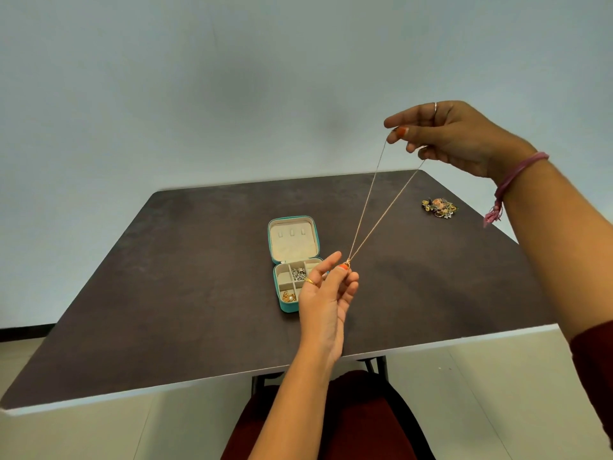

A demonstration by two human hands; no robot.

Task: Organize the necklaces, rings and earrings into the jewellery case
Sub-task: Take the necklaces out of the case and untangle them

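Filling most of the view, dark square desk [166, 277] carries open teal jewellery case [293, 263] mid-desk, mixed jewellery pile [439, 207] far right. Right hand [457, 137] raised, pinching thin gold chain necklace [374, 207]; left hand [326, 293] pinches its pendant end above the case.

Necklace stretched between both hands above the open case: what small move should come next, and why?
Probably lower the right hand toward the lid of the jewellery case. The necklace hangs taut in the air, the right hand pinching its two strands high up and the left hand pinching its lowest point just above the case. The lid's three small hooks look bare.
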